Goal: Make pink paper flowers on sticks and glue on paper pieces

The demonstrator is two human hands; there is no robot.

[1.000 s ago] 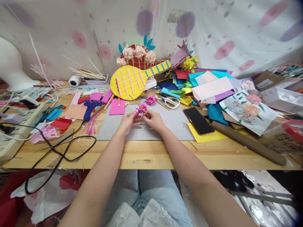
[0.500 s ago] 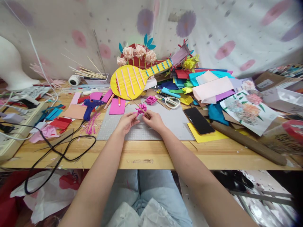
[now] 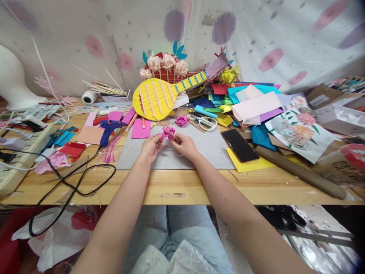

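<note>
Over the grey cutting mat (image 3: 211,154), both hands meet around a magenta paper flower (image 3: 170,131). My left hand (image 3: 151,147) is closed, its fingertips pinching the flower's left edge. In my right hand (image 3: 185,146) is a thin wooden stick (image 3: 160,122), which slants up to the left across the flower; the fingers are closed around it, beside the flower's right side. A second magenta paper flower (image 3: 182,121) lies just beyond on the mat. White-handled scissors (image 3: 207,123) rest to the right of it.
A yellow paper lute (image 3: 155,99) lies behind the mat. At left are a blue glue gun (image 3: 107,131), its looping black cable (image 3: 75,186) and a power strip (image 3: 19,163). At right are a phone (image 3: 240,145), a brown rod (image 3: 299,173) and piled coloured paper (image 3: 256,106).
The flower has shifted slightly left and turned between my hands. My left fingertips have moved a little up and left along its edge, while my right hand has stayed nearly still.
</note>
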